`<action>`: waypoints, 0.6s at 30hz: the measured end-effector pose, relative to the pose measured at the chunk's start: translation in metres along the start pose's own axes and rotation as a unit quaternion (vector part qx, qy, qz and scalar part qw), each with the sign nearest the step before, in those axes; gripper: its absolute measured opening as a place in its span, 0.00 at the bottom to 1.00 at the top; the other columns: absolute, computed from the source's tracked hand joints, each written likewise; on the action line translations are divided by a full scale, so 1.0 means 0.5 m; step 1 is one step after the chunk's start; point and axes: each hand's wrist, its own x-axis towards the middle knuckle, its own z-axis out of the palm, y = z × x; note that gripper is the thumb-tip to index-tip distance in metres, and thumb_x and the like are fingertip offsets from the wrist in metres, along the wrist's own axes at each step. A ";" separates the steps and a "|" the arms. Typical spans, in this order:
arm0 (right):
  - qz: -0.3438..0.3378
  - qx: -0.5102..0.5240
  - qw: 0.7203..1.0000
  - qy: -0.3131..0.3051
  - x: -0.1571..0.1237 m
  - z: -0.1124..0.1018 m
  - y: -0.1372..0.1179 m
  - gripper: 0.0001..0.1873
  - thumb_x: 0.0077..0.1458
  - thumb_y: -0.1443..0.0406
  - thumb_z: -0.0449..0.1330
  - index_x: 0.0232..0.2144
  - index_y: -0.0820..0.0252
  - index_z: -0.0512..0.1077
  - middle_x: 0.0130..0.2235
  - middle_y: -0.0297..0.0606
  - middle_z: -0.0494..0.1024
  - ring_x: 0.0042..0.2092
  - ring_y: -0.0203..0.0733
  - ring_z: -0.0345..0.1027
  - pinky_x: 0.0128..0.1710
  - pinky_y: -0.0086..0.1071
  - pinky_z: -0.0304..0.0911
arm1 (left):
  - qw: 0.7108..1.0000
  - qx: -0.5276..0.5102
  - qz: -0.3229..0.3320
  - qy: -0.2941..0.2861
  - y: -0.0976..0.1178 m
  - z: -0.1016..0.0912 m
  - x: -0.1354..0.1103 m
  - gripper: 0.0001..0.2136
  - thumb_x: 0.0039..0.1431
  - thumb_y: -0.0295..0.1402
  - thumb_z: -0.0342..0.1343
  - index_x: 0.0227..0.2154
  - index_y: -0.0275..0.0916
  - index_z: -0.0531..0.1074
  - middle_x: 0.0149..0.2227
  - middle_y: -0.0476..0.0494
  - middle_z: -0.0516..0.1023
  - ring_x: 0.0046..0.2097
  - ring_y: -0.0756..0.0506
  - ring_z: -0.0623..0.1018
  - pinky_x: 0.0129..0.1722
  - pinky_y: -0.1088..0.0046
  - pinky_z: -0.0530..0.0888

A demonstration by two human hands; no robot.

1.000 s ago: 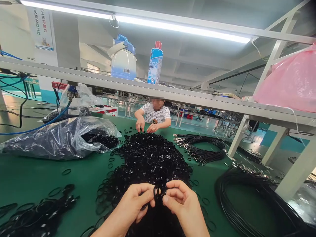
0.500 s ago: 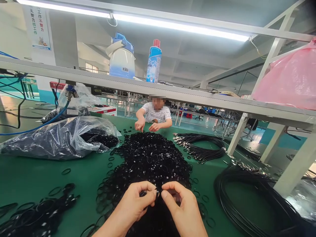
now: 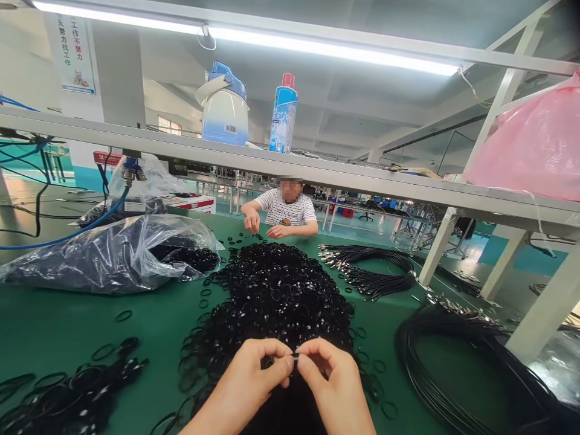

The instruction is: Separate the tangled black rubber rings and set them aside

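Note:
My left hand [image 3: 256,371] and my right hand [image 3: 328,374] meet just above a large heap of black rubber rings [image 3: 272,296]. Their fingertips pinch a small black rubber ring [image 3: 295,361] from both sides, and most of it is hidden by my fingers. The heap spreads over the green table mat [image 3: 58,317], with loose rings scattered around its edge. Beneath my wrists, the heap's near part is hidden.
A clear plastic bag of black rings [image 3: 109,257] lies at left, with more rings [image 3: 77,386] near the front. Coiled black cables with metal ends [image 3: 367,272] [image 3: 453,356] lie at right. A co-worker [image 3: 281,208] works across the table, beneath a white shelf [image 3: 272,158].
My hands have drawn closer together, and the ring is now pinched tightly between my fingertips. The co-worker's hands have shifted slightly at the far edge of the heap.

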 end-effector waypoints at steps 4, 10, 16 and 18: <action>0.019 0.084 0.996 0.021 0.006 -0.006 0.007 0.07 0.50 0.63 0.59 0.25 0.61 0.71 0.25 0.33 0.72 0.29 0.36 0.62 0.30 0.27 0.58 | 0.999 -0.004 0.024 0.024 -0.002 -0.004 0.002 0.13 0.54 0.42 0.52 0.24 0.37 0.68 0.19 0.57 0.63 0.18 0.57 0.55 0.16 0.81 0.49; 0.040 0.238 0.970 -0.036 0.010 -0.014 0.000 0.12 0.47 0.59 0.65 0.27 0.64 0.72 0.26 0.34 0.73 0.29 0.35 0.64 0.28 0.26 0.58 | 0.999 -0.048 0.011 0.020 0.005 -0.009 0.002 0.13 0.53 0.43 0.53 0.27 0.37 0.68 0.21 0.56 0.64 0.17 0.58 0.54 0.16 0.81 0.48; 0.046 0.271 0.960 -0.043 0.006 -0.008 0.002 0.15 0.40 0.63 0.71 0.28 0.62 0.70 0.27 0.32 0.75 0.30 0.34 0.66 0.31 0.26 0.58 | 1.000 -0.027 0.010 -0.008 0.006 0.003 -0.008 0.13 0.54 0.43 0.52 0.31 0.37 0.71 0.24 0.55 0.65 0.19 0.56 0.55 0.17 0.80 0.49; 0.053 0.270 0.961 -0.033 0.004 -0.005 0.003 0.16 0.38 0.65 0.71 0.29 0.62 0.69 0.26 0.30 0.75 0.29 0.32 0.65 0.31 0.25 0.57 | 0.998 0.024 0.046 0.020 0.003 0.004 -0.009 0.11 0.54 0.40 0.53 0.28 0.37 0.72 0.24 0.55 0.65 0.21 0.55 0.57 0.19 0.79 0.53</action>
